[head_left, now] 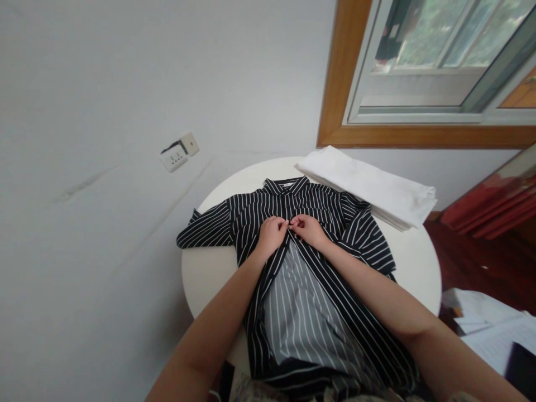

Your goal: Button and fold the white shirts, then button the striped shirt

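Note:
A black shirt with white stripes [355, 231] lies face up on a round white table [205, 273], collar toward the wall, front open below the chest so the grey inside shows. My left hand [271, 234] and my right hand [307, 230] meet at the shirt's chest. Each hand pinches one front edge of the shirt, fingertips almost touching at the button line. Both arms reach in from the bottom of the view, over the lower part of the shirt.
A folded stack of white cloth [368, 187] lies at the table's far right, next to the shirt. A wall socket [178, 153] sits on the white wall at left. A wood-framed window [419, 84] is at upper right. Papers [489, 329] lie on the dark floor at right.

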Demonstrator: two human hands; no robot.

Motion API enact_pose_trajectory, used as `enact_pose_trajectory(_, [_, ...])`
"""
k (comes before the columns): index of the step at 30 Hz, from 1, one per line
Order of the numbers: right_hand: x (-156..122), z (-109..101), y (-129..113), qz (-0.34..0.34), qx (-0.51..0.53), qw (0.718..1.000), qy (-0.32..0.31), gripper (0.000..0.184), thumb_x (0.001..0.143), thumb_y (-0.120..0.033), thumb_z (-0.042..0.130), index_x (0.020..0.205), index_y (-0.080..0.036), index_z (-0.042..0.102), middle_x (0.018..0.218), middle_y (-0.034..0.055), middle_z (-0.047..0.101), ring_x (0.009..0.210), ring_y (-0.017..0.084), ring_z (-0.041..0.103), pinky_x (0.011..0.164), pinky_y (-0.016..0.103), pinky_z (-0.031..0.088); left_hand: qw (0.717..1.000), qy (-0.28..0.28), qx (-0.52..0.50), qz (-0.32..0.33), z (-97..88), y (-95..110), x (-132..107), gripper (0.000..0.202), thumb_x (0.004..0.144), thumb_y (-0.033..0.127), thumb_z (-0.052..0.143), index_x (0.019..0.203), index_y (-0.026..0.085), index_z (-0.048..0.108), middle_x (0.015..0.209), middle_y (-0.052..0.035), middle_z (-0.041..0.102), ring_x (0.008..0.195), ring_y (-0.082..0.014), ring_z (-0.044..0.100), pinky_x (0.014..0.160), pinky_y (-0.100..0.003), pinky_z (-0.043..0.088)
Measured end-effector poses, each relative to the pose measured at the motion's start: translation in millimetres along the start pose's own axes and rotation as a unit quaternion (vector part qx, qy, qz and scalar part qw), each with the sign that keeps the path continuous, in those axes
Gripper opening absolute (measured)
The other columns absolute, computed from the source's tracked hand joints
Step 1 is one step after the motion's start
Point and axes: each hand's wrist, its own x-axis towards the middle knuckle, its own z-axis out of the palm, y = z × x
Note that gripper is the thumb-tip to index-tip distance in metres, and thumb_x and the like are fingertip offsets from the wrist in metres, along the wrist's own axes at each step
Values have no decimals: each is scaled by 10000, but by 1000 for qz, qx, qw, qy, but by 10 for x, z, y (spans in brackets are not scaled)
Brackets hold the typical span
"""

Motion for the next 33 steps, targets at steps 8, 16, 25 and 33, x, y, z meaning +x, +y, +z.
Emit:
enact_pose_trajectory(8, [21,-51,-74,42,46,997,-35,231,875,-367,548,766,-164,557,656,-25,571,471,68,569,368,152,464,1000,-3,-6,-4,-14,10,-3,249,911,247,481,759,165,659,768,-43,641,786,-168,580,789,-300,442])
enact_pose_trajectory(16, [43,-28,-17,14,1,999,-37,295,854,-463,566,749,-191,523,582,-52,511,471,110,600,354,180,468,1000,-16,-6,8,-11,-8,0,212,900,221,490,753,171,634,763,-36,622,795,-171,575,790,-303,433])
enact_pose_trajectory(25, [62,-47,-34,27,-29,998,-39,286,904,-420,515,716,-206,490,505,-59,516,411,110,557,366,194,444,999,-32,-7,34,-75,39,-12,126,856,209,541,752,183,607,747,-16,583,765,-162,551,757,-292,432])
enact_pose_trajectory(33, [49,-37,-57,34,-27,998,-42,269,912,-346,502,689,-195,491,492,-62,509,369,89,515,342,172,395,999,-32,32,19,-130,42,-32,117,840,274,565,776,198,627,800,-28,611,820,-182,562,801,-317,437])
